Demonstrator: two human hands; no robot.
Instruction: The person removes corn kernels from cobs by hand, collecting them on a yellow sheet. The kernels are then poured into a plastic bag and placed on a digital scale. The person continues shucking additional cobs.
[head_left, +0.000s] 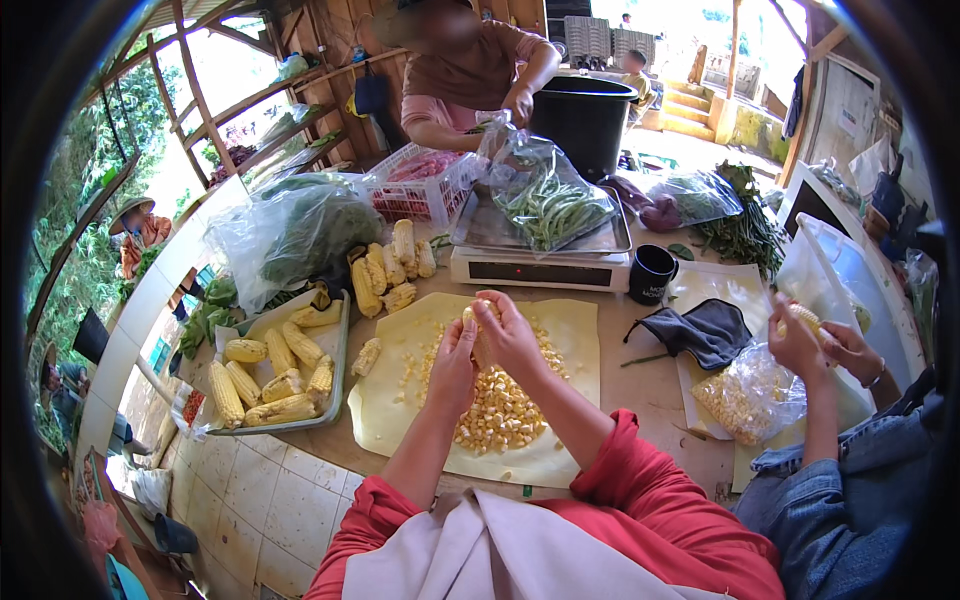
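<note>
My left hand and my right hand grip an ear of corn between them, mostly covered by my fingers. Below it, loose corn kernels are heaped on a pale yellow sheet, with more scattered around. To the left, a tray holds several husked corn ears. One short corn piece lies between tray and sheet. Beyond the sheet's far left corner, several cobs are piled, some with kernels stripped.
A digital scale carries a plastic bag of green beans, held by a person across the table. Right of it stand a black mug and a dark cloth. At right, another person's hands hold corn above a bag of kernels.
</note>
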